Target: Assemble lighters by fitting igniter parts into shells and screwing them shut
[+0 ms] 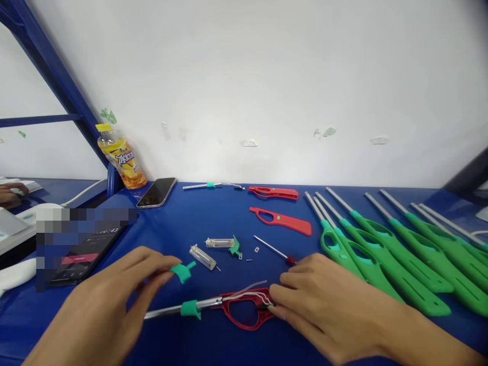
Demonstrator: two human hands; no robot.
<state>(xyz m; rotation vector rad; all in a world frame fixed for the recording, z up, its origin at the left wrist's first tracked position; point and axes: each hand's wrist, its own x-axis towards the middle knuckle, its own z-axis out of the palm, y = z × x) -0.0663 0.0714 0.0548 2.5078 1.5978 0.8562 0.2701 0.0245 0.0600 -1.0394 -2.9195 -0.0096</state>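
Observation:
My left hand (125,290) is closed, pinching a small teal plastic piece (183,273) between thumb and fingertips. Below it lies a metal lighter tube (208,304) with a teal collar (189,308) around it, set into a red lighter shell (244,324) with a looped handle. White wires (254,294) and a clear thin hose run from the tube into the shell. My right hand (316,300) has its fingers closed on the shell's right part, covering most of that end. Close above that hand lies a screwdriver (272,247), its red handle partly hidden behind the knuckles.
Two clear fuel tanks (203,257), a green part (235,247) and tiny screws lie mid-table. Red shells (281,221) and another wired tube (200,186) lie behind. Several green lighters (381,244) stretch along the right. Two phones (157,192) and a bottle (122,157) are left.

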